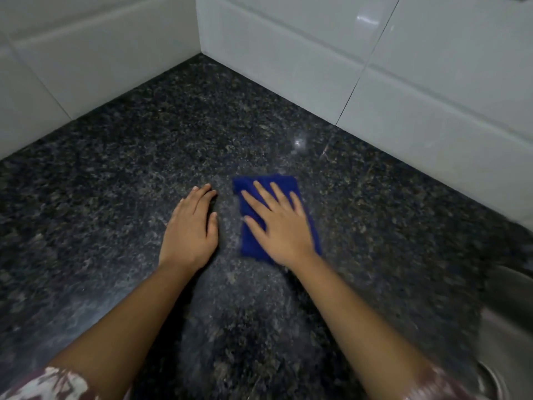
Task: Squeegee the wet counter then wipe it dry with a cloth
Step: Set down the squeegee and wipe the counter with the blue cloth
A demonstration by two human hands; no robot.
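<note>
Right hand lies flat on a folded blue cloth, palm down, fingers straight and spread, pressing the cloth against the counter. Nothing curled around the fabric; it is pinned under the palm and fingers only. The hand's edges are slightly blurred.

Left hand rests palm down on the bare stone just beside the cloth, apart from it by a narrow strip of counter. Fingers straight and close together, thumb alongside; it holds nothing.

The cloth sits near the middle of the black speckled granite counter, folded into a rough rectangle. Its far edge and left side show beyond the right hand's fingertips, a near corner shows beside the wrist.

A pale hazy streak marks the stone between the two hands and runs toward the viewer between the forearms; whether it is moisture or glare cannot be told. A small bright reflection glints on the stone beyond the cloth.

White glossy wall tiles meet the counter on two sides, forming an inside corner at the top centre. At the right edge, the rim of a stainless steel sink is partly visible, blurred. Patterned sleeves show at the bottom corners.
</note>
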